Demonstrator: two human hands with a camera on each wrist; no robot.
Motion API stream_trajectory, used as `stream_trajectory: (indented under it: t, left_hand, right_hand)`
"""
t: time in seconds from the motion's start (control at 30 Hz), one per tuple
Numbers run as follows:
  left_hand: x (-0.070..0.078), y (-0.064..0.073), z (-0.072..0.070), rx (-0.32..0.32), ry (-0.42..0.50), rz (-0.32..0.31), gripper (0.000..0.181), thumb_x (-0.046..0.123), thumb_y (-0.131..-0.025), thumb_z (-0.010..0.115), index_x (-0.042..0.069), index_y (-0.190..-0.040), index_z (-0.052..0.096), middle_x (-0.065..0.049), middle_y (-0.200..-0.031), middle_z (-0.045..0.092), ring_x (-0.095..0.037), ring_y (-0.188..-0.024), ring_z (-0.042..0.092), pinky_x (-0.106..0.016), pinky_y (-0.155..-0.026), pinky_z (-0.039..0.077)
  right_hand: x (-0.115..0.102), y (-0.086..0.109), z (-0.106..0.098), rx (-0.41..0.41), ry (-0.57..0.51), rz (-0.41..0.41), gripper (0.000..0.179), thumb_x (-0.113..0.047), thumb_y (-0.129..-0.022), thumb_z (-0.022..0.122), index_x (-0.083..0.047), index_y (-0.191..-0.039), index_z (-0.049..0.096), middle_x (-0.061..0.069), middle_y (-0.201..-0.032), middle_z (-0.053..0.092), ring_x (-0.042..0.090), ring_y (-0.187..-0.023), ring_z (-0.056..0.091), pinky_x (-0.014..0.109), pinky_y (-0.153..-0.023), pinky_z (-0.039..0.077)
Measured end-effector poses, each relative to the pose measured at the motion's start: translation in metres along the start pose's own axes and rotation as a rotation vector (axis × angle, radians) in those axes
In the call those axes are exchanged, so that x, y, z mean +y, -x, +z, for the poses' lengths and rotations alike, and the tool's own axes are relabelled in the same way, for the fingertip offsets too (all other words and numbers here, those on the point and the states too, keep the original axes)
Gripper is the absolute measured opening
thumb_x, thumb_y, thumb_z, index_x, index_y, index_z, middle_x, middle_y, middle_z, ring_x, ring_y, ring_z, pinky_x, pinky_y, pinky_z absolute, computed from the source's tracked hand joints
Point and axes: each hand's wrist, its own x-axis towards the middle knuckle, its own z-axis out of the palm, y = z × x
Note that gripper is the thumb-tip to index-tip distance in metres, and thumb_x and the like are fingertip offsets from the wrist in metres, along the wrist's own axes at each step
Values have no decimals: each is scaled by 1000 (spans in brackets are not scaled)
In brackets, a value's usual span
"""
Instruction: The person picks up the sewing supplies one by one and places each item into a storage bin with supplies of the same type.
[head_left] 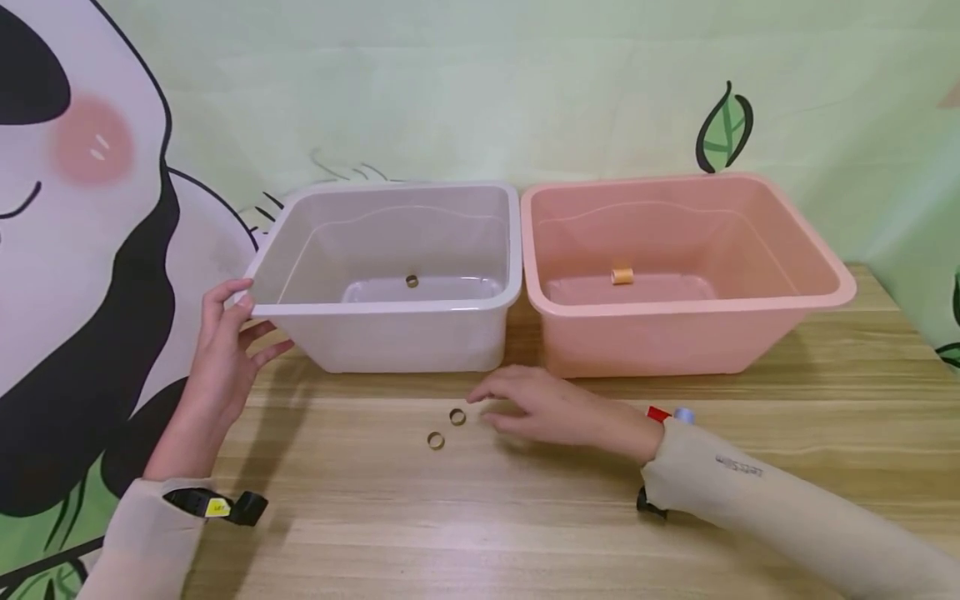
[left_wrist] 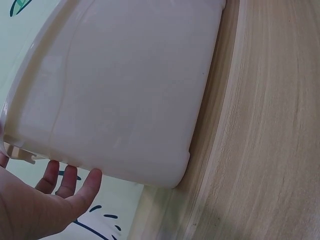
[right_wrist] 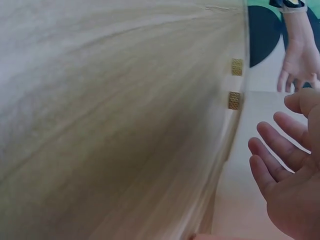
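Nearest, the right sleeve (head_left: 757, 487) part-hides a red piece (head_left: 657, 413) and a blue piece (head_left: 683, 414) whose shapes I can't make out. Beyond, the right hand (head_left: 551, 408), fingers apart, is near two brassy rings (right_wrist: 237, 67) on the table (head_left: 360, 500). The left hand (head_left: 225, 354) grips the white bin (head_left: 405, 342), a third ring (head_left: 408, 282) inside; the pink bin (head_left: 645, 346) holds an orange cylinder (head_left: 622, 276).

no wording can be read with certainty: tiny marks are borne by a yellow label (head_left: 218, 507) on the black strap (head_left: 187, 502) at the left sleeve (head_left: 142, 546), and blurred dark script (head_left: 738, 465) is seen on the right sleeve (head_left: 795, 517).
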Motion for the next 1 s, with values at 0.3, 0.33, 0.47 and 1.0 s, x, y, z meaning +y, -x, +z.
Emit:
stream_trajectory:
  t: [0.3, 0.33, 0.47, 1.0]
  left_hand:
    - [0, -1, 0, 5, 7, 5, 40, 35, -99, 46, 29, -135, 28, -4, -139, 31, -25, -111, 49, -35, -79, 57]
    - [0, -1, 0, 5, 3, 6, 40, 35, -99, 46, 30, -136, 28, -3, -139, 31, -25, -112, 49, -35, -79, 57]
    - [0, 0, 1, 5, 10, 4, 40, 34, -99, 46, 30, -135, 29, -3, -139, 32, -25, -111, 49, -35, -79, 57]
    - [0, 0, 0, 10, -12, 2, 41, 36, -99, 46, 31, -136, 28, -2, -140, 31, -24, -113, 48, -33, -81, 56]
  right_hand:
    - [2, -12, 19, 15, 47, 12, 31, -31, -91, 63, -18, -119, 62, -7, -118, 61, 10, -114, 52, 28, -99, 43]
    - [2, -13, 21, 19, 45, 21, 30, -30, -91, 63, -17, -118, 62, -7, -118, 61, 10, -113, 53, 28, -99, 43]
    - [2, -14, 28, 51, 36, 41, 29, -27, -90, 65, -14, -116, 63, -5, -114, 62, 11, -110, 55, 28, -98, 45]
    - [12, -23, 46, 113, -14, 62, 34, -29, -85, 71, -13, -114, 64, -2, -115, 61, 14, -113, 53, 28, -102, 41]
